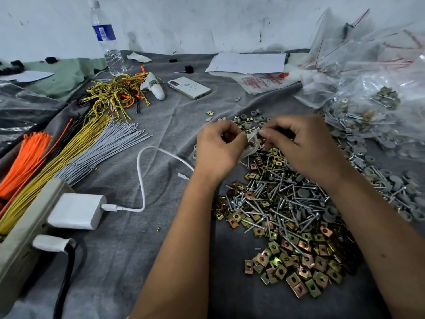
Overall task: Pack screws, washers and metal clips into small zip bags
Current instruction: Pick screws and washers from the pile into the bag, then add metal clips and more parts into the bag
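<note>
Packing is appearing well short of complete: the left hand (pixel 218 148) and right hand (pixel 303 143) are both pinching one small zip bag (pixel 250 143) between them above the far end of the loose heap, its contents not discernible, while screws (pixel 282 201), metal clips (pixel 296 268) and grey washers (pixel 391 178) are still lying unsorted across the cloth-covered surface (pixel 138 249) toward its right edge. Filled bags (pixel 368 107) are crowding the far right corner, and bare cloth is remaining only beside the charger cable (pixel 142 180), left of the forearms.
</note>
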The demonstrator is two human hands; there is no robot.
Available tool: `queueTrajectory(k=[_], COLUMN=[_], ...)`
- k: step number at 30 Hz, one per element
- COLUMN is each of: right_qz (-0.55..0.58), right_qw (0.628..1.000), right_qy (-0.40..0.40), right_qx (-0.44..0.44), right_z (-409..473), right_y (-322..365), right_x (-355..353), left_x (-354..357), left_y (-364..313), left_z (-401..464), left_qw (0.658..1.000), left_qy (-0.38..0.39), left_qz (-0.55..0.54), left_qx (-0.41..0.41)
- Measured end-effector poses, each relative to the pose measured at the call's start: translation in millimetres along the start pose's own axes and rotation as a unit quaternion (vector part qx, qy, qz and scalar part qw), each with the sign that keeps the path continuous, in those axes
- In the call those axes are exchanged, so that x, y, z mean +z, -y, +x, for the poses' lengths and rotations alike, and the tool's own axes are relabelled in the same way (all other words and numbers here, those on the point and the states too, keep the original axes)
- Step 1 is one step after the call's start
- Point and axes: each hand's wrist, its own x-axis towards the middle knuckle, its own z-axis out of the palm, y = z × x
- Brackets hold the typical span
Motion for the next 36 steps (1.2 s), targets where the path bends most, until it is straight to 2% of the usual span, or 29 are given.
queueTrajectory(k=[14, 23, 32, 36], right_qz=[0.02, 0.041, 0.241, 0.283], right_qw=[0.999, 0.998, 0.951, 0.939], right_qy=[0.021, -0.005, -0.012, 0.002], right_qx=[0.018, 0.056, 0.193, 0.195], right_z=[0.1, 0.4, 2.3, 1.8], right_y=[-4.5, -5.1, -8.2, -10.4], right_x=[0.8, 5.3, 8.3, 7.2], left_x=[0.1, -0.5, 3.2, 12.1], left_y=[2.3, 4.5, 1.5, -3.8], left_z=[0.4, 2.7, -0.1, -4.9], left_qw=[1.0, 0.995, 0.997, 0.997], left_qy=[-0.013, -0.03, -0.021, 0.027], left_qz=[0.001, 0.047, 0.025, 0.003], left_qx=[0.014, 0.085, 0.072, 0.073])
